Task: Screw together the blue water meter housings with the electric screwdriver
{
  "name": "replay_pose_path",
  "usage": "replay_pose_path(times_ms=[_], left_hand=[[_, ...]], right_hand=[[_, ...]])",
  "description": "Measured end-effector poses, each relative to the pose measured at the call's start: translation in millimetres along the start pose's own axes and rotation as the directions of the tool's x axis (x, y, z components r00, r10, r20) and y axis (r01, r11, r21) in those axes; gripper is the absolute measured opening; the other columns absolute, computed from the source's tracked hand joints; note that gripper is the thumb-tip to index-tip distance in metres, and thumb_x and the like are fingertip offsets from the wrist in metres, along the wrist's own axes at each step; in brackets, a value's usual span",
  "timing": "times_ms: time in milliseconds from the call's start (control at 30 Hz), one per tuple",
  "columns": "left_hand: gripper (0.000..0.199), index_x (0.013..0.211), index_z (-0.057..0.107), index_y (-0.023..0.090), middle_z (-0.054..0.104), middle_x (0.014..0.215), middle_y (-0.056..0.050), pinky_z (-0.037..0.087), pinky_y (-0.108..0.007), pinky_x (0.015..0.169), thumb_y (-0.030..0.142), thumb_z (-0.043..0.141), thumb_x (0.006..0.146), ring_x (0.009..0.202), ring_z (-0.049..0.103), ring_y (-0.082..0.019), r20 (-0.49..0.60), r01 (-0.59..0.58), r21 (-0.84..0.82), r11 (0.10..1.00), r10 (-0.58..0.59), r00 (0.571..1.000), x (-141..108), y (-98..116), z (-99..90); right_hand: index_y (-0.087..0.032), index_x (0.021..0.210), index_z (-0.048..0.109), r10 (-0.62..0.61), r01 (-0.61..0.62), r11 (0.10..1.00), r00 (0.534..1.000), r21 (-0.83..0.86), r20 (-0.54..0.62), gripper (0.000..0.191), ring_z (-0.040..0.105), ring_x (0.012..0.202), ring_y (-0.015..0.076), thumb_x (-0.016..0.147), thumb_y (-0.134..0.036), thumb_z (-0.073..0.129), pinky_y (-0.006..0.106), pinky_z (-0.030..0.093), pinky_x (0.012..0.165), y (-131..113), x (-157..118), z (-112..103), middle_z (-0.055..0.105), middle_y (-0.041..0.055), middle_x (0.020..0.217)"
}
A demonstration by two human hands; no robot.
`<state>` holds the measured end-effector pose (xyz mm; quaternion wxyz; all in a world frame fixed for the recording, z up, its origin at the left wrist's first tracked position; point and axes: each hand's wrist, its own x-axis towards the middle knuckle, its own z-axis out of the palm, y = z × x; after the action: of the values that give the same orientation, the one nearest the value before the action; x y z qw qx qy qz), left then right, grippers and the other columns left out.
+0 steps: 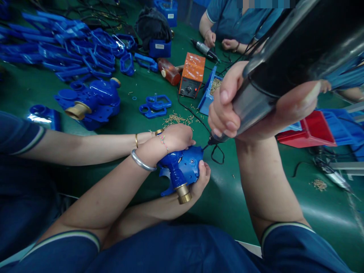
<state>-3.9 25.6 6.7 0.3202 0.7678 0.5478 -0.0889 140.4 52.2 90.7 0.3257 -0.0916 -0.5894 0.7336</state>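
Note:
My right hand (227, 102) is wrapped round a large black and grey electric screwdriver (256, 91). The tool slants down to the left, its thin bit at the upper right edge of a blue casting (189, 163). My left hand (178, 137), its wrist in a silver bangle, is closed over the top of the casting; its fingertips are mostly hidden. A threaded brass fitting (183, 193) points down from the casting. A co-worker's hand (203, 175) supports the casting from below right, and their other hand is mostly hidden behind my left hand.
Loose screws (176, 119) and blue frames (155, 106) lie beyond the casting. An orange box (193, 72) stands behind, beside a blue screw bin (206, 94). Another blue casting (99, 98) and piled blue frames (76, 45) are left. A red bin (315, 129) is right. Another person sits opposite.

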Motion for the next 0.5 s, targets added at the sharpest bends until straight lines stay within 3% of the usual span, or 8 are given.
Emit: replay_pose_path(times_ms=[100, 233, 367, 500], left_hand=[[0.036, 0.067, 0.070, 0.013, 0.071, 0.074, -0.009, 0.037, -0.029, 0.063, 0.035, 0.055, 0.090, 0.070, 0.063, -0.020, 0.003, 0.007, -0.006, 1.000, -0.007, 1.000, -0.4, 0.1, 0.0], [0.033, 0.068, 0.070, 0.013, 0.071, 0.073, -0.008, 0.038, -0.029, 0.063, 0.035, 0.056, 0.089, 0.071, 0.064, -0.021, -0.004, 0.011, -0.001, 1.000, -0.011, 1.000, -0.9, -0.3, 0.4], [0.030, 0.074, 0.073, 0.013, 0.073, 0.079, -0.009, 0.040, -0.029, 0.069, 0.034, 0.057, 0.088, 0.081, 0.065, -0.022, -0.011, 0.012, 0.005, 1.000, -0.012, 1.000, -1.9, 0.2, -0.2], [0.028, 0.076, 0.073, 0.013, 0.072, 0.080, -0.009, 0.040, -0.029, 0.069, 0.032, 0.057, 0.088, 0.083, 0.065, -0.022, 0.005, 0.018, 0.013, 1.000, -0.018, 1.000, -2.0, 0.6, -0.9]], right_hand=[[-0.017, 0.103, 0.060, -0.007, 0.006, 1.000, 1.000, 0.016, 0.025, 0.034, 0.045, 0.046, 0.0075, 0.085, -0.045, 0.064, 0.021, 0.042, 0.049, 0.1, -0.2, -0.3, 0.055, -0.0073, 0.061], [-0.018, 0.083, 0.056, 0.017, -0.017, 1.000, 0.999, 0.006, 0.051, 0.029, 0.043, 0.044, 0.0065, 0.085, -0.045, 0.066, 0.020, 0.042, 0.048, -2.6, 2.3, 1.1, 0.052, -0.0078, 0.058], [-0.018, 0.095, 0.059, 0.029, -0.029, 1.000, 0.998, 0.001, 0.055, 0.030, 0.044, 0.044, 0.0067, 0.085, -0.045, 0.064, 0.019, 0.043, 0.048, -3.4, 3.7, 1.5, 0.054, -0.0083, 0.058], [-0.019, 0.084, 0.057, 0.040, -0.040, 0.999, 0.997, 0.002, 0.067, 0.029, 0.045, 0.043, 0.0076, 0.081, -0.045, 0.067, 0.021, 0.044, 0.048, -2.2, 3.3, -0.7, 0.054, -0.0078, 0.057]])
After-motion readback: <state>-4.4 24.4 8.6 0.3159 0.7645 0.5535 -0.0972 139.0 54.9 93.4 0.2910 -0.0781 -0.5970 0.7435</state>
